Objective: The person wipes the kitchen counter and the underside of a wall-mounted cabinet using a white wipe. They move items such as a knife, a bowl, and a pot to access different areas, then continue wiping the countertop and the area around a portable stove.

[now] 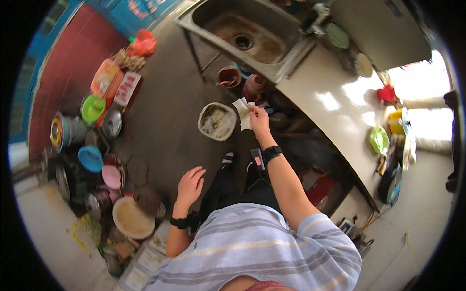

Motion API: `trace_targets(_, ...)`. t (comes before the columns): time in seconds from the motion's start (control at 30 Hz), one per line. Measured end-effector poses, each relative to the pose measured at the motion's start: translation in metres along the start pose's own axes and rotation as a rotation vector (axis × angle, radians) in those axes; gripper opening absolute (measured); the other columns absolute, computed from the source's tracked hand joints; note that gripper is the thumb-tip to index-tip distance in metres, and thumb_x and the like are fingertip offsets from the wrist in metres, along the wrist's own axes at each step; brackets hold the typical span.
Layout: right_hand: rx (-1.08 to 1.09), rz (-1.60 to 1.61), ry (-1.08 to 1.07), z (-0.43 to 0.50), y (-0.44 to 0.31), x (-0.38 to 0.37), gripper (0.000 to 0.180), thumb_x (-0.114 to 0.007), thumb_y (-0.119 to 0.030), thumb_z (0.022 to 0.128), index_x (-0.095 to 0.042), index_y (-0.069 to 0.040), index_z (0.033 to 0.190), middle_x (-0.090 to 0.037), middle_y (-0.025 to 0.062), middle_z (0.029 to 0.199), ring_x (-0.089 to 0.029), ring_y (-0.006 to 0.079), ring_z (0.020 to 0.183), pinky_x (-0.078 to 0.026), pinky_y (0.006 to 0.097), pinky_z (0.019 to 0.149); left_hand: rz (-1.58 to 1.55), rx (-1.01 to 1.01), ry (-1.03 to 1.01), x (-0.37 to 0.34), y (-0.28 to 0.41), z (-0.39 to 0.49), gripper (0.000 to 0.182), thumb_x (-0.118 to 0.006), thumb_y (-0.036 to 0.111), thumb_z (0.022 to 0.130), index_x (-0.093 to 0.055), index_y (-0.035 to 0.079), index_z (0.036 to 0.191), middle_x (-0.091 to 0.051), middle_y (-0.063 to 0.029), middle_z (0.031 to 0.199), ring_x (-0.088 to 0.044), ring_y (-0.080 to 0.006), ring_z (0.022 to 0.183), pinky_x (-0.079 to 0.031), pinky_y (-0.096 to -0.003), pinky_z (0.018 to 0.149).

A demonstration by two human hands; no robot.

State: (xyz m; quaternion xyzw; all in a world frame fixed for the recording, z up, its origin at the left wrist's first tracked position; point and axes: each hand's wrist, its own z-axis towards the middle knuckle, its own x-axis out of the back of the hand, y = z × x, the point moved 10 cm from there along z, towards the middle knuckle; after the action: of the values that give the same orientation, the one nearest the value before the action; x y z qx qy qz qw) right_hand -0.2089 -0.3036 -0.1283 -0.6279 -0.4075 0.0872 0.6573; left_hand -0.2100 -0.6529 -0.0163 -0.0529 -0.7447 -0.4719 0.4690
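Observation:
My right hand (259,122) pinches a crumpled white paper tissue (243,112) between thumb and fingers, and part of the tissue hangs down to the left of the hand. Just left of it on the dark floor stands a white bin (216,121) with a pale plastic liner and some refuse inside. My left hand (190,184) hovers over the floor near my left leg, its fingers slightly apart and nothing in it. Each wrist wears a black band.
A metal sink (251,36) on legs stands ahead, joined by a long pale counter (316,83) on the right. Beneath are a bucket (229,77) and a red container (255,84). Basins, including a blue basin (91,159), pots and a round board (133,218) crowd the left.

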Motion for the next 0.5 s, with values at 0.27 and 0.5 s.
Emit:
trace_targets(0.27, 0.004, -0.096, 0.654, 0.009, 0.020, 0.293, 0.027, -0.058, -0.006, 0.095, -0.074, -0.007, 0.117, -0.064, 0.0112, 0.095, -0.065, 0.0236, 0.091, -0.051, 0.0336, 0.082, 0.047, -0.165, -0.101, -0.006, -0.001, 0.021, 0.031, -0.064, 0.009, 0.088, -0.067, 0.009, 0.118, -0.064, -0.0074, 0.125, -0.062, -0.0309, 0.108, -0.051, -0.0415, 0.092)
trace_targets(0.5, 0.141, -0.719, 0.482, 0.040, -0.013, 0.186, 0.024, -0.059, -0.009, 0.090, -0.075, -0.017, 0.104, -0.066, 0.0139, 0.096, -0.066, 0.0316, 0.092, -0.054, 0.0395, 0.080, 0.103, -0.295, -0.259, -0.031, 0.026, 0.049, 0.031, -0.065, 0.010, 0.088, -0.067, 0.010, 0.119, -0.064, -0.0070, 0.124, -0.063, -0.0310, 0.108, -0.051, -0.0418, 0.092)
